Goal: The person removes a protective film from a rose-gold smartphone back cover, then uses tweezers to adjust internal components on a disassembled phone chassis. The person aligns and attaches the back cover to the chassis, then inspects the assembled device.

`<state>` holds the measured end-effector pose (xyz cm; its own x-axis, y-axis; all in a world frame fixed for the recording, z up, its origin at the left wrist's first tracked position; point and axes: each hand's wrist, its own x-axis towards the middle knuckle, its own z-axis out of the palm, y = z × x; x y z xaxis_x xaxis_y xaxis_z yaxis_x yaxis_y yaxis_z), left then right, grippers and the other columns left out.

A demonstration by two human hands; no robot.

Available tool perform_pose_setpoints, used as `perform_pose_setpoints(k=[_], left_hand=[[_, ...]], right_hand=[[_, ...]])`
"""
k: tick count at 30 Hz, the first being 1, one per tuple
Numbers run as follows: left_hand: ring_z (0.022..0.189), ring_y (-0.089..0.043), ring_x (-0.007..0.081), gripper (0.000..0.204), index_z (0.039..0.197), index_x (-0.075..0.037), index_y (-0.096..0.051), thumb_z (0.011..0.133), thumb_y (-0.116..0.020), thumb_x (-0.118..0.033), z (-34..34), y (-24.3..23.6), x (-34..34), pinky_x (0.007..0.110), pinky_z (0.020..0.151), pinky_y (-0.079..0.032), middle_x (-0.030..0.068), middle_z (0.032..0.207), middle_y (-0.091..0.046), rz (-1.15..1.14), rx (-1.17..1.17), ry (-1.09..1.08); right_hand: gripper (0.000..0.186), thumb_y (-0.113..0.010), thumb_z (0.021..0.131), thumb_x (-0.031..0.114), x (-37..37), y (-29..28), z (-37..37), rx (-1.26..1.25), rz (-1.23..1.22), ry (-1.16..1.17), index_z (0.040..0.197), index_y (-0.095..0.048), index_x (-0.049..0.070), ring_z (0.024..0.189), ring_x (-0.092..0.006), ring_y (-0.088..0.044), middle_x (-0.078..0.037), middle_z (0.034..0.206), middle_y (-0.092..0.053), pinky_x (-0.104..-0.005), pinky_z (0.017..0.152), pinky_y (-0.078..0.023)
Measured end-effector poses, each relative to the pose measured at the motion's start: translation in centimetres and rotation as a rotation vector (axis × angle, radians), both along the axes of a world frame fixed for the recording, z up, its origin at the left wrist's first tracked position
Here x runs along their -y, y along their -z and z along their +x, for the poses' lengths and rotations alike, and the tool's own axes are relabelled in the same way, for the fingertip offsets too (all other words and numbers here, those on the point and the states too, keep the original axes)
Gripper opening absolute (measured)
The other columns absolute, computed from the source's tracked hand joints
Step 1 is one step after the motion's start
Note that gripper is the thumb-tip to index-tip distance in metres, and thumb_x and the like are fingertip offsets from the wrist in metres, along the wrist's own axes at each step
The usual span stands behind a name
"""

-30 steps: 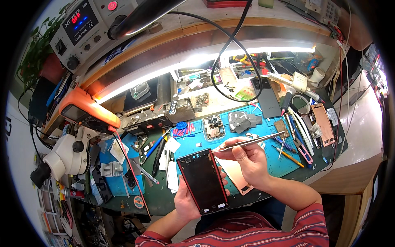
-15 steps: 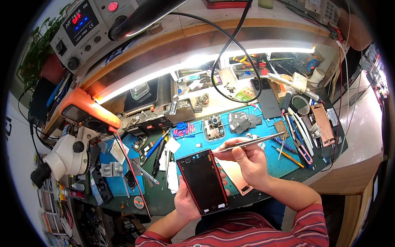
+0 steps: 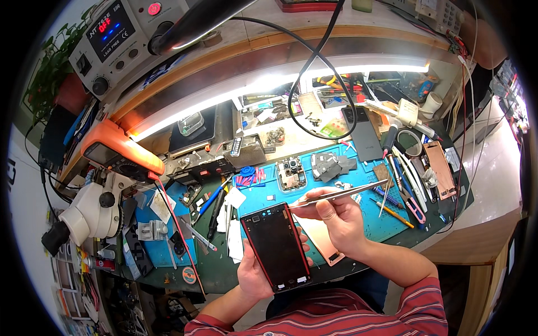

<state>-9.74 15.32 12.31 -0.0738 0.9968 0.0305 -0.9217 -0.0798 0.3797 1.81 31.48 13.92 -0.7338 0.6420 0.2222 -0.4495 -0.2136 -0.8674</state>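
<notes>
Two blue mats here; the wide mat [image 3: 378,227] stretches behind and to the right of the red-edged phone [image 3: 277,246], and the smaller mat [image 3: 159,255] lies well to its left; one control box [image 3: 120,61] sits far beyond the phone at upper left; one white microscope [image 3: 84,218] and one orange meter [image 3: 123,148] are left of it, the meter farther back. My two hands are apart but near each other; my left hand [image 3: 253,274] is clamped on the one red-edged phone, dark face up, thumb by its left edge and fingers curled round its right, over the bench's near edge; my right hand [image 3: 336,215] is pinched on one pair of tweezers [image 3: 358,191], the tip at the phone's top right corner, though I cannot tell whether they touch. One grey phone [image 3: 364,137] lies beyond the red-edged one, to the right; of two copper-coloured panels, one [image 3: 322,243] is just right of it, the other [image 3: 440,168] well off to the right; one circuit board [image 3: 291,178] lies just behind it.
</notes>
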Motion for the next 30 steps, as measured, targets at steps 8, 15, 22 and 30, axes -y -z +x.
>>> perform_pose_setpoints(k=[8, 15, 22, 30], left_hand=[[0.133, -0.044, 0.0329, 0.088, 0.154, -0.005, -0.017, 0.095, -0.027, -0.07, -0.02, -0.12, -0.04, 0.055, 0.107, -0.04, 0.0184, 0.148, -0.036, -0.007, -0.003, 0.0], [0.132, -0.044, 0.0328, 0.088, 0.153, -0.005, -0.018, 0.095, -0.027, -0.07, 0.0, -0.16, -0.11, 0.054, 0.107, -0.04, 0.018, 0.148, -0.036, 0.003, -0.013, 0.003], [0.132, -0.044, 0.0327, 0.088, 0.153, -0.005, -0.018, 0.095, -0.029, -0.07, 0.0, 0.03, -0.08, 0.054, 0.107, -0.04, 0.018, 0.147, -0.036, -0.01, 0.006, 0.012], [0.132, -0.045, 0.0329, 0.088, 0.153, -0.005, -0.017, 0.095, -0.029, -0.069, 0.09, -0.14, -0.05, 0.054, 0.108, -0.039, 0.0183, 0.148, -0.036, -0.007, 0.027, 0.006]], right_hand=[[0.027, -0.049, 0.103, 0.02, 0.01, 0.1, 0.01, -0.003, -0.006, 0.003, 0.119, -0.051, -0.002, 0.107, -0.0303, -0.068, -0.022, 0.111, -0.067, -0.0412, 0.095, -0.055], [0.026, -0.049, 0.103, 0.019, -0.1, 0.26, 0.04, 0.006, -0.005, -0.002, 0.119, -0.052, -0.002, 0.107, -0.0304, -0.067, -0.022, 0.11, -0.067, -0.0408, 0.095, -0.055], [0.026, -0.049, 0.103, 0.019, -0.07, 0.11, 0.02, 0.008, -0.006, 0.007, 0.118, -0.052, -0.002, 0.107, -0.0303, -0.068, -0.022, 0.11, -0.067, -0.0404, 0.095, -0.055], [0.025, -0.05, 0.103, 0.019, 0.01, 0.18, 0.01, 0.004, -0.024, 0.006, 0.118, -0.053, -0.002, 0.106, -0.0307, -0.068, -0.022, 0.109, -0.067, -0.0408, 0.095, -0.055]])
